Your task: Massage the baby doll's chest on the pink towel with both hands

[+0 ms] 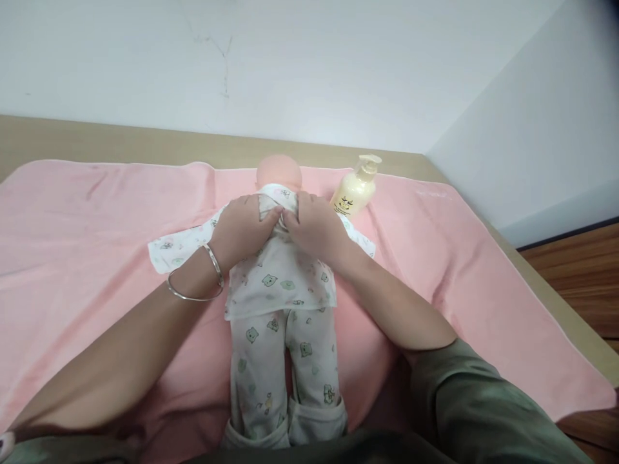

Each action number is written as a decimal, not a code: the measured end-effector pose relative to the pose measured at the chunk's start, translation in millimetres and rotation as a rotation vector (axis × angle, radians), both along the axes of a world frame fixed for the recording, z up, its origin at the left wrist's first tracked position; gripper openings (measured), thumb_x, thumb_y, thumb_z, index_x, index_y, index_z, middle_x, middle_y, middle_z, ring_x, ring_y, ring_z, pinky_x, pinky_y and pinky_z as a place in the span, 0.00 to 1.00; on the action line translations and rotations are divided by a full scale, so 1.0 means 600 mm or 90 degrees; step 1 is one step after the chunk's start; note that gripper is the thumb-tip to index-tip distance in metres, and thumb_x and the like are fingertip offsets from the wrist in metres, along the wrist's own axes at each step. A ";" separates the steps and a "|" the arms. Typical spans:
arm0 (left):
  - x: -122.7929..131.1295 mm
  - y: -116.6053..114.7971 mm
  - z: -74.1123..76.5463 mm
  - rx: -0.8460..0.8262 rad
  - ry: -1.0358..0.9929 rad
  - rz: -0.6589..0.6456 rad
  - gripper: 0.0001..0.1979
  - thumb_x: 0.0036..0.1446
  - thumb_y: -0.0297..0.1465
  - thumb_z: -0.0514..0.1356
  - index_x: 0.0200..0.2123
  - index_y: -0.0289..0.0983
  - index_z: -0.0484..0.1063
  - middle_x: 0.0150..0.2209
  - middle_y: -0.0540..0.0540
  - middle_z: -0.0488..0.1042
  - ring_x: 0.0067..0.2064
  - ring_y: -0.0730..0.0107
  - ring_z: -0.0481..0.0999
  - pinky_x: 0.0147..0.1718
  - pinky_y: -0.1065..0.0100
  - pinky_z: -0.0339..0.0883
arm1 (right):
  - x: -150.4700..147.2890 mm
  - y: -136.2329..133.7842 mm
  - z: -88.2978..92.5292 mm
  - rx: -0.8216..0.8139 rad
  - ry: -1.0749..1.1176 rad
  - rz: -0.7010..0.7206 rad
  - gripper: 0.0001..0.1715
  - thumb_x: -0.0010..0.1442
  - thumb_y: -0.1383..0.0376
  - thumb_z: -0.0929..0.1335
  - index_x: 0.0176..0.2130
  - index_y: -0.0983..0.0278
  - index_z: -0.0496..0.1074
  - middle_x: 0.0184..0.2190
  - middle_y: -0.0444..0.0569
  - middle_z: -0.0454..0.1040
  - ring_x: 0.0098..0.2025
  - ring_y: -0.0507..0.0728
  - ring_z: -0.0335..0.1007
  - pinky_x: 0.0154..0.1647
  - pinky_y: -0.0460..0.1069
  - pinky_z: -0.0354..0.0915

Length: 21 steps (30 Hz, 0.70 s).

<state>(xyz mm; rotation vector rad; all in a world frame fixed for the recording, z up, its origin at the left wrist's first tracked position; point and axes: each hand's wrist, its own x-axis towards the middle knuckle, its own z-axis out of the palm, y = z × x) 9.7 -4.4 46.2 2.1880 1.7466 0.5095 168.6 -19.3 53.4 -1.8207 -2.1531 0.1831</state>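
the doll (283,361) lies on its back in the middle of a pink towel (72,225) spread over the table (556,303), feet toward the person and head (279,171) toward the wall. both hands meet at its upper chest: the left hand (242,229), two bangles (198,283) on its wrist, and the right hand (314,229) each pinch an edge of the printed shirt (278,274) just under the collar, fingertips almost touching. the step seems to be closing the shirt front, and it likely goes best with both edges held level, the cloth pulled flat before fastening, and the grip light so the doll does not shift. a pump bottle (355,190) stands near the right hand, close enough to be knocked.
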 end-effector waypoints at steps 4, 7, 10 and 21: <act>0.012 -0.029 0.026 0.014 0.061 -0.025 0.15 0.67 0.39 0.49 0.34 0.37 0.68 0.38 0.37 0.76 0.43 0.50 0.75 0.46 0.54 0.68 | 0.026 0.049 -0.009 -0.015 0.093 -0.053 0.25 0.76 0.56 0.55 0.53 0.70 0.72 0.49 0.63 0.78 0.53 0.69 0.73 0.52 0.60 0.68; 0.010 -0.024 0.025 0.054 0.071 -0.016 0.16 0.68 0.34 0.46 0.31 0.38 0.67 0.37 0.36 0.76 0.44 0.49 0.75 0.49 0.52 0.68 | 0.027 0.053 -0.016 -0.026 0.015 -0.039 0.32 0.77 0.55 0.53 0.48 0.70 0.77 0.50 0.66 0.77 0.58 0.71 0.70 0.60 0.62 0.65; 0.001 0.005 0.005 0.083 0.014 0.040 0.16 0.68 0.34 0.45 0.33 0.38 0.69 0.40 0.35 0.77 0.47 0.49 0.75 0.51 0.53 0.68 | 0.010 0.023 -0.019 -0.027 -0.033 0.011 0.33 0.77 0.55 0.53 0.50 0.73 0.76 0.51 0.67 0.77 0.59 0.71 0.71 0.62 0.62 0.65; 0.002 0.005 0.003 0.007 0.065 0.011 0.22 0.69 0.41 0.46 0.39 0.34 0.74 0.41 0.31 0.80 0.45 0.45 0.78 0.51 0.50 0.69 | 0.014 0.028 -0.006 -0.115 0.101 -0.016 0.37 0.73 0.45 0.59 0.61 0.74 0.65 0.57 0.69 0.78 0.60 0.74 0.73 0.59 0.63 0.69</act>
